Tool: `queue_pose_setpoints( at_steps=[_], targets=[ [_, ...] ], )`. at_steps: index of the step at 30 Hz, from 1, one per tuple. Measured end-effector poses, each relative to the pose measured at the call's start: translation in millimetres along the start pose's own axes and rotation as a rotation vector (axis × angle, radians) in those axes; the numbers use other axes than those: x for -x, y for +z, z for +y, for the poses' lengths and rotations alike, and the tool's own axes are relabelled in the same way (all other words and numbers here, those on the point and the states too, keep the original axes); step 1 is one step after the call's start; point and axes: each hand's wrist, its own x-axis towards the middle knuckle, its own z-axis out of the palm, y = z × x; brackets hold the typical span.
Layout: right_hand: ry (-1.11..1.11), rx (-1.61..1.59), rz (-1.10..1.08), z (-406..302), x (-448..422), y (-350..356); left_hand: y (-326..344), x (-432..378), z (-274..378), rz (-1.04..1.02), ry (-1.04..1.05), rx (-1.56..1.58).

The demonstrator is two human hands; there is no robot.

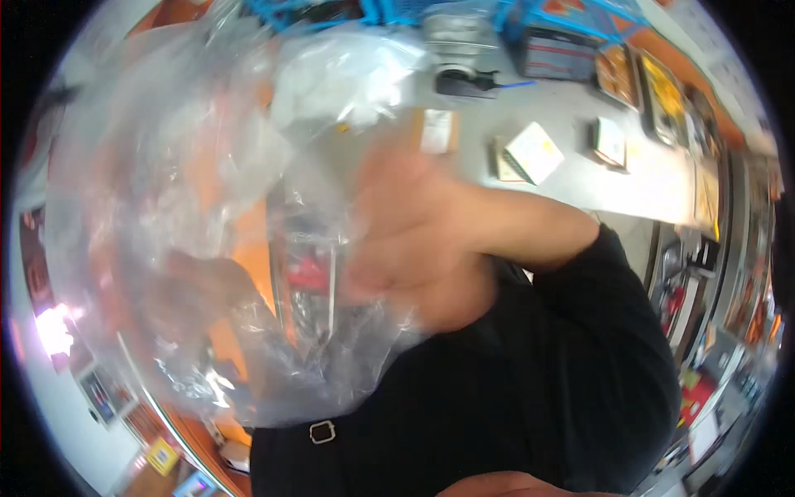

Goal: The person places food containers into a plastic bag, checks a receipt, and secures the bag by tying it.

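Note:
A large, crumpled clear plastic bag or sheet [155, 205] fills the left half of the view in front of my body. My right hand [416, 242] is at its right edge, strongly blurred; whether the fingers grip the plastic cannot be made out. Through the film shows my left hand [205, 279], hazy and partly hidden, so its finger pose is unclear. Folds of the plastic hang down against my black top [484, 397].
Beyond my right arm lies a pale tabletop [577, 192] with a spiral notebook [534, 153], a small box [610, 143] and a white paper [436, 131]. Blue plastic baskets [404, 11] line the far edge. Filled trays [663, 93] stand far right. Cluttered shelving [689, 292] runs along the right.

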Motion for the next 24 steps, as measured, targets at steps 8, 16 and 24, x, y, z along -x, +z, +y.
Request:
queue_pose_setpoints(
  at_steps=[8, 16, 24],
  targets=[
    [0.679, -0.248, 0.079, -40.2, 25.3, -67.0, 50.6, 102.9, -83.0, 0.122, -0.169, -0.366],
    [0.964, -0.542, -0.510, -41.4, 178.2, -154.1, 89.5, 148.4, -108.0, -0.020, -0.269, -0.637],
    [1.944, 0.146, 0.259, 12.9, 357.5, -245.7, 103.2, 71.9, -72.6, -0.092, -0.525, -0.361]
  ],
)
